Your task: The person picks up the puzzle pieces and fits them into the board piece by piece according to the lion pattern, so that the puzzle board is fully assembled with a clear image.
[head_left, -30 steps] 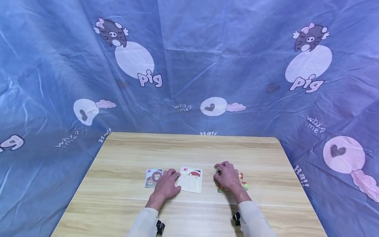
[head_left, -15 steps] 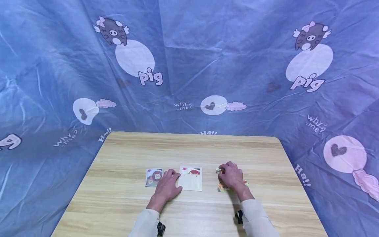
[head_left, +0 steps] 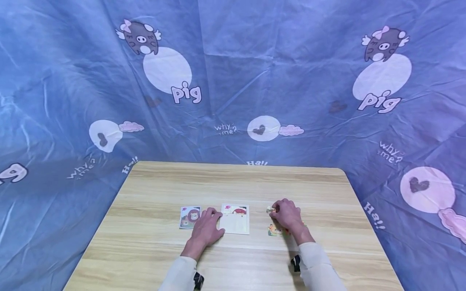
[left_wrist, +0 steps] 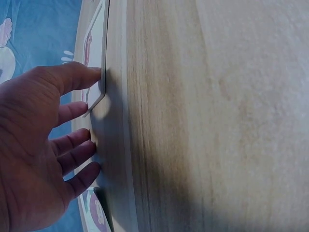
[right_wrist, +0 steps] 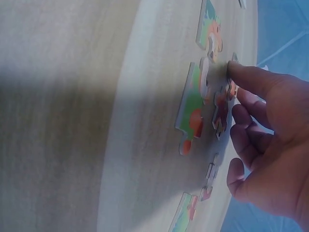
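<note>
My left hand (head_left: pixel 206 228) rests at the left edge of a white puzzle board (head_left: pixel 234 224); the thumb touches its rim in the left wrist view. Pieces with a red and white picture fill the board's top strip, and its lower part is bare white. Right of the board, my right hand (head_left: pixel 287 214) pinches a small puzzle piece (head_left: pixel 270 209) between thumb and index finger, at or just above the table. Several loose puzzle pieces (right_wrist: pixel 192 106) with green and orange prints lie under and beside this hand, partly hidden by it in the head view.
A picture card (head_left: pixel 189 217) with a lion lies left of the board, partly behind the left hand. The wooden table (head_left: pixel 233 184) ends at a blue cloth backdrop (head_left: pixel 233 72) at the back and sides. Both wrists carry black straps.
My right hand has shifted slightly right and its fingers have moved to the right side of the small piece, uncovering it more. The left hand stays at the board.
</note>
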`<state>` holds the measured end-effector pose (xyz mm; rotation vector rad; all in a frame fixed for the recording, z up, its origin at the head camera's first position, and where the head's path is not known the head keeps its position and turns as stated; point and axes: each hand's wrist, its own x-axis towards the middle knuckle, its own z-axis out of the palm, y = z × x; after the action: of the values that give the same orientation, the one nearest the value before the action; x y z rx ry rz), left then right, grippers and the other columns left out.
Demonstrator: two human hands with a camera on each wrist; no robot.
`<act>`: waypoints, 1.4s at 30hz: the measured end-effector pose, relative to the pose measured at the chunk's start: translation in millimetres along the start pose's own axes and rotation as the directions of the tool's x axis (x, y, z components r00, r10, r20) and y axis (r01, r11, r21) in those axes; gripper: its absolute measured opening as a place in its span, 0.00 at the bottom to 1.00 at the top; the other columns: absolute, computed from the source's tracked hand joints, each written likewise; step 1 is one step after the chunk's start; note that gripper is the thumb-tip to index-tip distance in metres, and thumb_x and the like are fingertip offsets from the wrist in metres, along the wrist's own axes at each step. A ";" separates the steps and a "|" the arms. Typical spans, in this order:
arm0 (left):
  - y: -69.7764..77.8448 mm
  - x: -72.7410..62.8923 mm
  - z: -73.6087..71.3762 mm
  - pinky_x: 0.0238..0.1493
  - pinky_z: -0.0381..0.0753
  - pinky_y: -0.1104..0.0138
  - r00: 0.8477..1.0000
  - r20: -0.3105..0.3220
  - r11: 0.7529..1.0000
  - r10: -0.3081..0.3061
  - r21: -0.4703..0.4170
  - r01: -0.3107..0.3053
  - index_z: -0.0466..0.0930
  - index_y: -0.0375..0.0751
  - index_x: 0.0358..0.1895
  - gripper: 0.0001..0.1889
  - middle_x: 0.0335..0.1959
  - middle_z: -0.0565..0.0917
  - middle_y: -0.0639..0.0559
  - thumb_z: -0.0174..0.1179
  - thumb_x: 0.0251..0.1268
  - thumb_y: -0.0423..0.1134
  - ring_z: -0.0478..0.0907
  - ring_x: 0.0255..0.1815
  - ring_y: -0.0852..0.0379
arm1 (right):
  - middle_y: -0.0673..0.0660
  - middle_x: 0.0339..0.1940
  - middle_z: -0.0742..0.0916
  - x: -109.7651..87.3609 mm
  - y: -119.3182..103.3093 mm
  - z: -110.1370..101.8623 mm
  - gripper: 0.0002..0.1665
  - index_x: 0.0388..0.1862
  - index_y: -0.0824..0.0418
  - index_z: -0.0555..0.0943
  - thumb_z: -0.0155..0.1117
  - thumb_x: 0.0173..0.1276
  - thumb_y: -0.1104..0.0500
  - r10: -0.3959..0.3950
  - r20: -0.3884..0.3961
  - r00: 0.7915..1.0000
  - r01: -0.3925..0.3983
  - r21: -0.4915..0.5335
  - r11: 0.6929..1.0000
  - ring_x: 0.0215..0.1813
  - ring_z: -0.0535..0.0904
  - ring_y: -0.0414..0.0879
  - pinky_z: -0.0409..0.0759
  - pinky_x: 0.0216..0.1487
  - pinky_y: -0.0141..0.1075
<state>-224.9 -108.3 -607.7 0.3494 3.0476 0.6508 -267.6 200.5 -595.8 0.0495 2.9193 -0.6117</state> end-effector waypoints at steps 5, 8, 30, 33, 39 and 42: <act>0.2 -0.4 1.1 0.43 0.76 0.58 1.000 -0.004 1.000 -0.001 -0.010 0.001 0.79 0.47 0.56 0.28 0.54 0.76 0.48 0.68 0.47 0.49 0.72 0.51 0.49 | 0.50 0.35 0.82 -0.2 0.5 2.8 0.14 0.38 0.50 0.79 0.73 0.55 0.51 -0.012 -0.028 1.000 0.013 0.051 0.999 0.42 0.77 0.49 0.70 0.46 0.50; 0.1 -0.2 1.8 0.43 0.76 0.59 1.000 -0.005 1.000 -0.001 -0.004 0.001 0.79 0.47 0.56 0.28 0.54 0.76 0.48 0.67 0.48 0.49 0.72 0.51 0.50 | 0.46 0.31 0.84 -2.1 0.3 5.7 0.12 0.37 0.47 0.78 0.72 0.57 0.51 -0.024 -0.054 0.998 0.028 0.075 0.997 0.38 0.78 0.46 0.71 0.44 0.49; -0.2 -1.8 0.0 0.47 0.76 0.57 1.000 0.019 1.000 -0.009 -0.009 0.009 0.78 0.46 0.57 0.28 0.56 0.75 0.48 0.66 0.49 0.49 0.71 0.53 0.49 | 0.44 0.27 0.85 -10.6 -40.8 27.2 0.08 0.41 0.52 0.85 0.68 0.62 0.58 -0.117 -0.150 0.982 0.163 0.348 0.923 0.29 0.76 0.36 0.76 0.36 0.33; 0.8 -2.5 -1.8 0.47 0.76 0.57 1.000 0.025 1.000 -0.018 -0.009 0.018 0.78 0.46 0.58 0.28 0.56 0.75 0.48 0.67 0.50 0.49 0.71 0.53 0.50 | 0.43 0.26 0.85 -12.7 -49.8 30.7 0.09 0.42 0.52 0.86 0.68 0.62 0.58 -0.133 -0.156 0.979 0.179 0.336 0.925 0.29 0.76 0.35 0.76 0.35 0.33; 1.1 -3.0 -2.8 0.45 0.76 0.58 1.000 0.015 1.000 -0.008 0.007 0.008 0.79 0.46 0.56 0.28 0.55 0.75 0.48 0.67 0.49 0.49 0.72 0.51 0.50 | 0.43 0.23 0.85 -15.3 -68.0 39.1 0.07 0.37 0.52 0.87 0.71 0.58 0.57 -0.170 -0.156 0.973 0.215 0.352 0.911 0.26 0.75 0.34 0.76 0.34 0.29; 1.3 -2.6 -3.7 0.45 0.76 0.58 1.000 0.014 1.000 -0.004 0.016 0.004 0.79 0.46 0.56 0.28 0.55 0.75 0.49 0.67 0.49 0.50 0.72 0.51 0.50 | 0.44 0.23 0.84 -16.5 -77.6 41.9 0.07 0.35 0.52 0.87 0.72 0.57 0.56 -0.174 -0.146 0.974 0.217 0.361 0.907 0.25 0.74 0.35 0.75 0.33 0.29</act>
<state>-222.2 -109.2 -603.9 0.3464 3.0409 0.6210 -250.1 112.7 -600.3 -0.1738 2.8852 -1.2333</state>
